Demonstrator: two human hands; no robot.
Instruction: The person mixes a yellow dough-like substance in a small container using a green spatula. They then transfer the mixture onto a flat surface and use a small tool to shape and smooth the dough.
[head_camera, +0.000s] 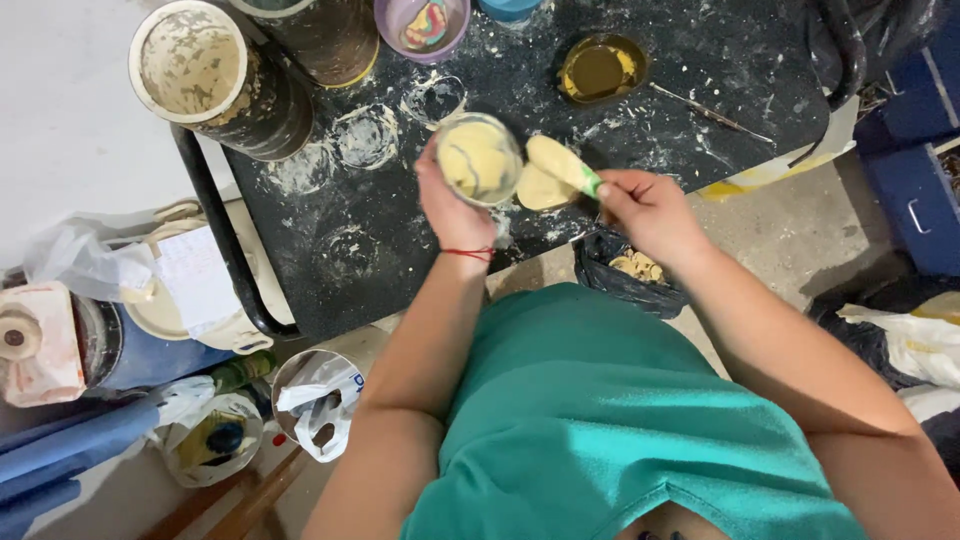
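The left hand (452, 205) is closed around a small round cup (478, 158) full of pale yellow paste, holding it just above the black, flour-dusted tabletop (700, 110). The right hand (648, 205) grips a green-handled spatula (563, 165) whose paste-coated blade lies just right of the cup, over a flat pale disc (540, 190) on the tabletop. It looks like the spreading step: paste goes from cup to disc. The next move seems to need an even, gentle stroke, with the cup kept level.

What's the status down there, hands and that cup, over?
Left hand grips small cup of pale paste. Right hand holds coated spatula beside cup rim. Black worktable dusty, oil dish well clear.
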